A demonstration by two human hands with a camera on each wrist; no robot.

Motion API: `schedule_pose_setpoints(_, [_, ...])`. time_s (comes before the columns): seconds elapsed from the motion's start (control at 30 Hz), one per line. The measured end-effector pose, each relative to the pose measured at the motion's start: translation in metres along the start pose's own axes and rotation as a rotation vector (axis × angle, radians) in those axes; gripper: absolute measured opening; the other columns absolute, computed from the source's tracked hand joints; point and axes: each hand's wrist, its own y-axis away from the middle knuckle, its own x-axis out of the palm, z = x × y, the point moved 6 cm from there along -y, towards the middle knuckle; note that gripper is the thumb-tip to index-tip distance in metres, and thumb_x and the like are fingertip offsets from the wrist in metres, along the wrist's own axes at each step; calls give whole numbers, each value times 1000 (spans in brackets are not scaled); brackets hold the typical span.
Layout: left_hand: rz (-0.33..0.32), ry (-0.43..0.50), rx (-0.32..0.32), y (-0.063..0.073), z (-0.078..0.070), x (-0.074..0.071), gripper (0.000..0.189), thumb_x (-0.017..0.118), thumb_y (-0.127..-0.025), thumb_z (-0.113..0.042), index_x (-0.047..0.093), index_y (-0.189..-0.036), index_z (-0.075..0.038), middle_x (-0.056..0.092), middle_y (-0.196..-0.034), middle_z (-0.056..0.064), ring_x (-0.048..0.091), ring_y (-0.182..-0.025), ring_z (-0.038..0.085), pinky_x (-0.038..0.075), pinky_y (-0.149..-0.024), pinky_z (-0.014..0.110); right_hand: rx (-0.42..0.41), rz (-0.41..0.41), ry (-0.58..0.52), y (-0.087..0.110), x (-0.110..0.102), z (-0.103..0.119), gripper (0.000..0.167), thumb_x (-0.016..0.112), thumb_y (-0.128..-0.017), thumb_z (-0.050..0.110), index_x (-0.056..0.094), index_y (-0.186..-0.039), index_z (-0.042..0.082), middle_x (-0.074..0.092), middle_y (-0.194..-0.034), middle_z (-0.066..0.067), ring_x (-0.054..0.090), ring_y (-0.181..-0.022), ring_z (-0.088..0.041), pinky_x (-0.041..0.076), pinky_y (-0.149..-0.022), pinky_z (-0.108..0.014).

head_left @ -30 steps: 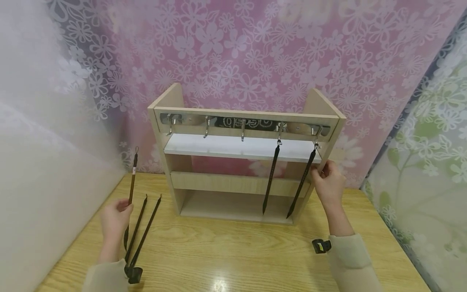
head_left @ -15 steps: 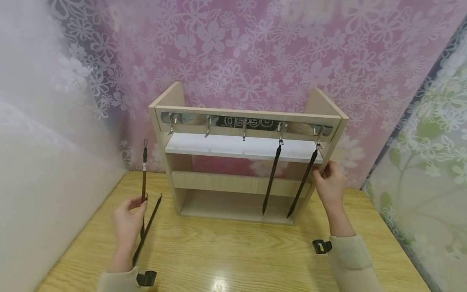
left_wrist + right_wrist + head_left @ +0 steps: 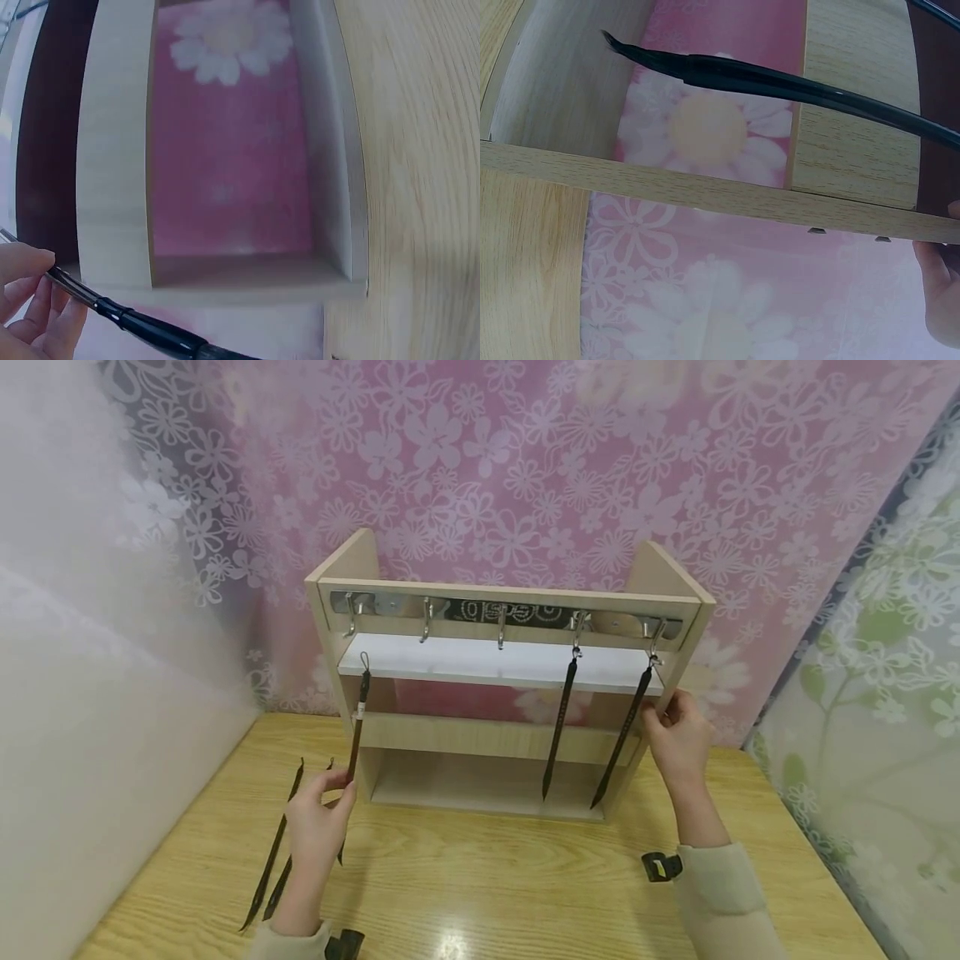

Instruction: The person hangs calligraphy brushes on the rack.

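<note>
My left hand (image 3: 318,818) pinches a calligraphy brush (image 3: 357,727) by its brown handle, with the hanging loop up and the bristles down. It stands before the left side of a wooden rack (image 3: 495,737). In the left wrist view, the brush's dark lower end (image 3: 161,331) slants below my fingers. My right hand (image 3: 681,743) grips the rack's right side panel, fingers partly hidden behind it. Two dark brushes, one inner (image 3: 559,727) and one outer (image 3: 622,739), hang by loops from the two rightmost hooks. The right wrist view shows a hanging brush (image 3: 802,90) near the panel.
A metal strip (image 3: 397,604) with several hooks runs across the rack's top front. Two more brushes, one nearer the left wall (image 3: 272,856) and one partly behind my left hand (image 3: 279,889), lie on the wooden table (image 3: 480,877). A floral backdrop (image 3: 510,468) stands behind.
My left hand has moved right with the brush, from above the lying brushes to the rack's left side. The right hand stays on the panel.
</note>
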Motion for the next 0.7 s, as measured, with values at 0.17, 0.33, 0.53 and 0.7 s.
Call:
schedule_pose_setpoints(0.17, [28, 38, 12, 4, -7, 16, 16, 66, -72, 10, 63, -87, 6, 61, -81, 12, 59, -74, 24, 53, -57, 17, -12, -9, 22, -1, 0, 1, 22, 59, -78, -1, 57, -97, -11, 61, -86, -24, 62, -81, -26, 43, -63, -2])
schedule_pose_setpoints(0.33, [39, 66, 36, 7, -18, 27, 15, 66, -72, 10, 63, -87, 6, 61, -80, 13, 59, -74, 25, 54, -57, 23, -23, -15, 25, -1, 0, 2, 22, 60, -77, -1, 57, -97, -11, 61, -87, -25, 60, -77, -7, 43, -63, -1])
schedule_pose_setpoints(0.53, [58, 145, 57, 8, -30, 42, 15, 65, -72, 11, 63, -86, 6, 61, -80, 13, 59, -74, 27, 55, -57, 25, -12, -9, 6, 0, 0, 1, 22, 59, -78, 0, 56, -97, -11, 61, -88, -25, 46, -70, 16, 42, -64, -1])
schedule_pose_setpoints(0.7, [75, 210, 95, 11, -41, 54, 15, 65, -72, 12, 63, -85, 5, 61, -81, 13, 60, -73, 27, 55, -57, 25, -5, -11, 13, 0, 0, -1, 22, 59, -78, 0, 56, -97, -11, 61, -88, -24, 49, -71, 13, 43, -64, -2])
